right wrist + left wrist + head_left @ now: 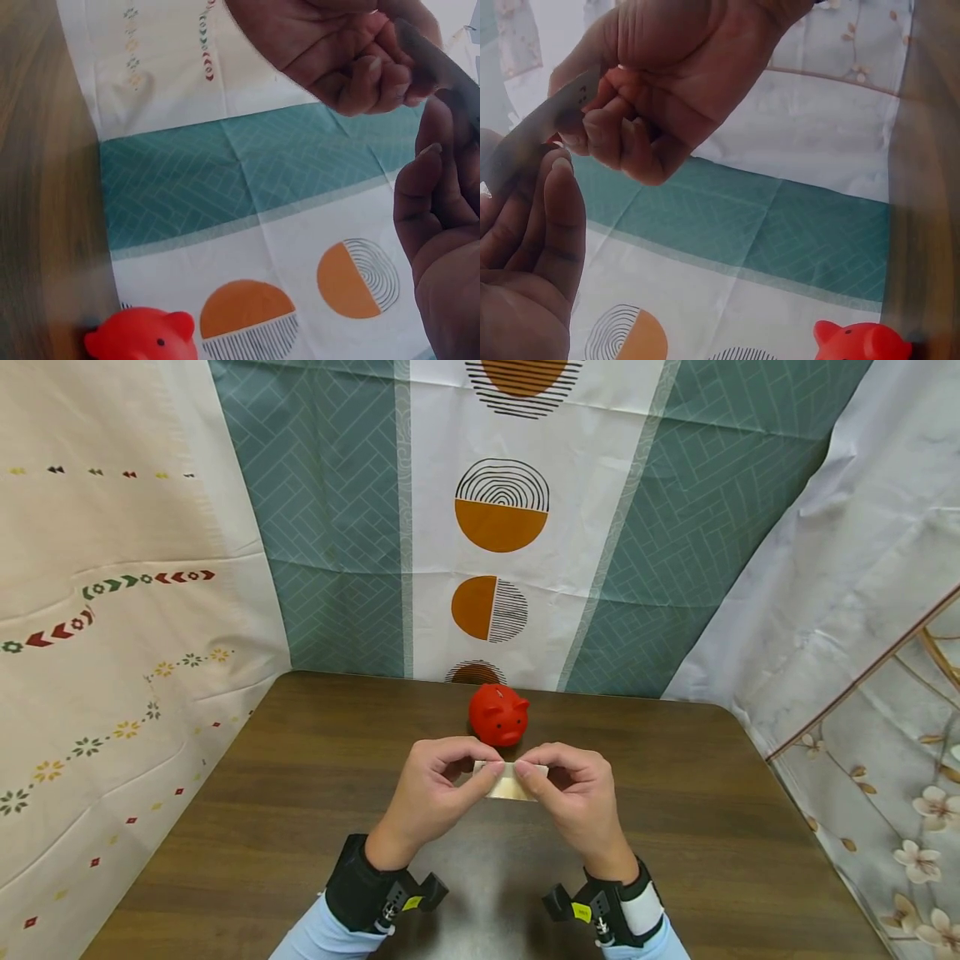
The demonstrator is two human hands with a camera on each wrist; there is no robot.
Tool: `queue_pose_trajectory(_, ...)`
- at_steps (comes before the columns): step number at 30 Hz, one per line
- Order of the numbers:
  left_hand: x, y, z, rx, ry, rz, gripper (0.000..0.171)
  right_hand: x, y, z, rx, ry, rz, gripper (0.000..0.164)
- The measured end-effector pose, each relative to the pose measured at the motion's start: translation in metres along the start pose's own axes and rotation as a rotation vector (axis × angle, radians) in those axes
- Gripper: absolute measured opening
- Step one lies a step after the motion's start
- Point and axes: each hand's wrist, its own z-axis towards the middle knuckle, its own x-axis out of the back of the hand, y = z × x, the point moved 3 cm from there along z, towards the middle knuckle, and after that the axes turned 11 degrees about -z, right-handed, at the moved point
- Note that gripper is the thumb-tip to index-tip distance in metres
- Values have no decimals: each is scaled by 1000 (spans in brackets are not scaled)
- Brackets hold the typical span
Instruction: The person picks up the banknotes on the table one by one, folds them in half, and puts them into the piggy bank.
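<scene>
Both hands meet above the middle of the table, sharing one small flat piece of pale gold paper [508,786]. My left hand [438,789] pinches its left end between thumb and fingers. The right end is pinched the same way by my right hand [583,795]. In the left wrist view the paper [576,97] looks dark and thin, with small printed marks near one end. Its exact kind cannot be told. Just beyond the hands stands a red piggy bank [498,716], its slot on top and its face toward me; neither hand touches it.
The brown wooden table [360,727] has rounded far corners. Behind it hangs a green and white patterned cloth [337,568]. A cream cloth [135,710] borders the left side, and a white floral cloth [885,760] the right.
</scene>
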Motion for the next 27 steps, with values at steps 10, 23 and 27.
queue_pose_trajectory(10,-3,-1,0,0,-41,-17,12,-5,0,1,18,-29,18,21)
queue_pose_trajectory(23,-3,-2,0,26,14,-12,9,-4,2,-1,-12,47,-94,21)
queue_pose_trajectory(27,-2,-3,0,52,105,41,7,-4,1,0,32,216,-238,19)
